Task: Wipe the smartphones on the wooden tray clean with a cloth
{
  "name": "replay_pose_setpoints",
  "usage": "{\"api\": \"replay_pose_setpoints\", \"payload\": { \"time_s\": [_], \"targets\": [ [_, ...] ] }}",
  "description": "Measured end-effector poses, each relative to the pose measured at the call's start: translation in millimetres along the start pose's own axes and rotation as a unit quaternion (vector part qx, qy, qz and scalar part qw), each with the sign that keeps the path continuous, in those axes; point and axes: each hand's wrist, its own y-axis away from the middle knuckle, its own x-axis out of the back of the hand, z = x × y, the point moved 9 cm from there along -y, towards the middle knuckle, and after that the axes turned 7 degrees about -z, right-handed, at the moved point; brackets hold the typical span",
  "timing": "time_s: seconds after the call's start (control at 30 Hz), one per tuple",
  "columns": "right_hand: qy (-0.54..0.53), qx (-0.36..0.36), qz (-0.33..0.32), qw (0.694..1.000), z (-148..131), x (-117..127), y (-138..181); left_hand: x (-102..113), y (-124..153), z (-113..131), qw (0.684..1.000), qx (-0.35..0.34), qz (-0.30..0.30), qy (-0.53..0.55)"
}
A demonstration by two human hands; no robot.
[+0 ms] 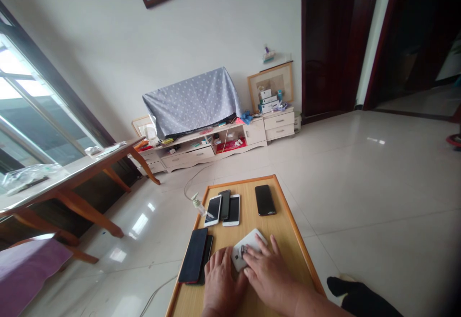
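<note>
A white phone (255, 241) is back side up over the small wooden table, with a dark ring holder (242, 249) on its back. I cannot tell whether it rests on the tabletop. My left hand (222, 278) is closed at the phone's left end, its fingers bent and close together. My right hand (268, 266) grips the phone from the right, its fingertips on the back beside the ring. To the left, a large dark phone (193, 254) overlaps another dark phone (208, 258). Further off lie two white-framed phones (213, 210) and a dark phone (225, 204) between them.
A black phone (265, 200) lies at the table's far right. A pump bottle (198, 204) stands by the left edge of the table (248, 181). A cable (158, 290) runs along the floor. A foot (360, 298) shows lower right. A long table (72, 175) stands left.
</note>
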Motion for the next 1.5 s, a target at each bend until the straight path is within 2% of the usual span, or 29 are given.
{"api": "replay_pose_setpoints", "payload": {
  "time_s": [0.1,0.27,0.33,0.5,0.57,0.77,1.0,1.23,1.37,1.5],
  "targets": [
    [-0.013,0.042,-0.019,0.999,-14.5,-7.0,2.0,1.6,0.3,1.3,1.000,0.007,-0.011,-0.003],
    [0.011,-0.050,0.027,0.998,15.8,9.1,-9.1,12.8,2.9,9.5,1.000,0.014,0.009,-0.001],
    [0.014,-0.058,0.030,0.998,18.4,8.2,-11.7,14.2,3.1,10.5,1.000,0.017,0.008,-0.001],
    [-0.003,0.035,-0.012,0.999,-12.0,-11.3,-9.1,10.6,1.0,8.9,1.000,0.014,-0.013,0.002],
    [0.003,0.039,-0.006,0.999,-12.8,-9.7,-8.8,9.6,0.6,8.9,1.000,0.010,-0.014,0.003],
    [0.040,-0.052,0.036,0.997,29.8,11.4,-10.0,8.5,1.1,6.7,1.000,0.008,0.013,0.006],
    [0.082,-0.061,0.063,0.993,41.6,22.2,5.8,2.0,1.3,6.4,1.000,-0.006,0.010,0.001],
    [0.096,-0.123,0.105,0.982,75.9,50.5,15.1,2.0,4.9,10.4,1.000,-0.005,0.013,0.006],
    [0.090,-0.089,0.123,0.984,67.5,57.6,14.2,2.0,4.8,9.7,1.000,0.002,0.024,0.014],
    [0.085,0.001,0.092,0.992,45.5,42.1,8.2,3.5,3.2,10.5,0.999,0.000,0.034,0.010]
  ]
}}
